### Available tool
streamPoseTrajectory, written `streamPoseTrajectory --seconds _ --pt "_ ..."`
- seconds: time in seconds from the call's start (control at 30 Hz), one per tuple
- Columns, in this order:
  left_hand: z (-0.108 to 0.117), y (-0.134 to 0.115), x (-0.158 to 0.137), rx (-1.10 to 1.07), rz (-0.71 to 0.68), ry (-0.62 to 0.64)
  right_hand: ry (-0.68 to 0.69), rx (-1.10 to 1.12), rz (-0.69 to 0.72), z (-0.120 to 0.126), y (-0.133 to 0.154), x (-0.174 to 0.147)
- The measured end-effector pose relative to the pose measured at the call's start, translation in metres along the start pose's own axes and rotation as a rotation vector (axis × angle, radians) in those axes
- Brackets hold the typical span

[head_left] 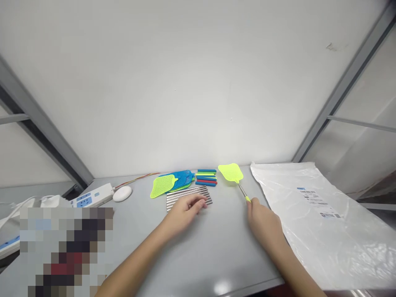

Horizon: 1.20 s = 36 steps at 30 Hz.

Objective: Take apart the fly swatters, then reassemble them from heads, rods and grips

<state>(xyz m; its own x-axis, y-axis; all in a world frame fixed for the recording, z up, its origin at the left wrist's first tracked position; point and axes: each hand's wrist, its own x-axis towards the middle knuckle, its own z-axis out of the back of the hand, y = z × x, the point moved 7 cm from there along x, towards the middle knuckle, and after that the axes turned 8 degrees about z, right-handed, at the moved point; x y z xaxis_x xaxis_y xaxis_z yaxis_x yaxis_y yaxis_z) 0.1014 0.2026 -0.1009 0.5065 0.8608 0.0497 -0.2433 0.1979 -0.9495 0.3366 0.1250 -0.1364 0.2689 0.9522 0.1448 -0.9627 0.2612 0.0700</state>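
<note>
My right hand [262, 218] is closed round the handle of a yellow-green fly swatter [231, 172]. Its mesh head points away from me, with a metal shaft between head and grip. Over the near right part of a row of thin metal rods [176, 199] is my left hand [187, 207], loosely curled, a gap between thumb and fingers, nothing visible in it. Beyond the rods lie loose swatter heads: a yellow-green one [163, 185] in front of several blue ones [183, 177]. To their right are several coloured handle tubes [206, 182], blue, green and red.
A white plastic mailer bag [293, 206] with printed labels covers the right of the grey table [198, 260]. At left are a power strip [93, 196], a round white disc [122, 194] and cables. A white wall [192, 82] rises behind the table. A pixelated patch hides the lower left.
</note>
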Motion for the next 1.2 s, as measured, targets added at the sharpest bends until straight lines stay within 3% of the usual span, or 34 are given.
streamPoseTrajectory --seconds 0.17,0.4,0.63,0.87,1.03,1.2 --pt "0.036 0.01 -0.011 0.429 -0.089 -0.217 0.056 -0.057 -0.015 -0.014 0.004 0.012" --pt "0.025 0.012 -0.017 0.783 -0.188 -0.191 0.063 -0.085 -0.021 -0.017 0.012 0.008" --pt "0.017 0.01 -0.018 0.826 -0.199 -0.164 -0.006 -0.058 0.016 -0.018 0.016 0.009" --pt "-0.001 0.009 -0.021 0.829 -0.3 -0.147 -0.028 -0.019 0.006 -0.023 0.012 0.012" --pt "-0.024 0.006 -0.027 0.923 -0.398 -0.159 -0.073 -0.007 0.002 -0.019 0.013 0.009" --pt "-0.056 0.003 -0.042 0.97 -0.464 -0.015 -0.177 0.01 0.018 -0.001 0.014 -0.003"
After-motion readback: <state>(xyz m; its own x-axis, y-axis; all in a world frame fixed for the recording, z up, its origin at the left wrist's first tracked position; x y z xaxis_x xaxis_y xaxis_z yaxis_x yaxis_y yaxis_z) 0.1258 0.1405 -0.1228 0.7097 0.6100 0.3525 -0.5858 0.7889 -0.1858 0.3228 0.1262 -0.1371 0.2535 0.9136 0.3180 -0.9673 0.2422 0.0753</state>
